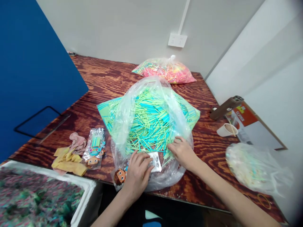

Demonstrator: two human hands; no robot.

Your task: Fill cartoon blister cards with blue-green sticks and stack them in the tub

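A big clear plastic bag (151, 91) lies open on the wooden table (104, 78), full of green and blue sticks (149, 123). My left hand (137, 171) rests at the bag's near edge, fingers curled on a small clear packet (155, 160) with a cartoon monkey print (119, 176). My right hand (181, 149) reaches into the near edge of the stick pile, fingers bent down among the sticks. A filled packet (94, 148) with the same monkey print lies to the left of the bag.
Yellow and pink rubbery pieces (68, 156) lie beside the filled packet. A bag of pink and yellow sticks (165, 71) sits at the back. Right: brown tool (224, 107), paper cup (226, 129), board (255, 126), another clear bag (253, 170). White foam box (44, 192) near left.
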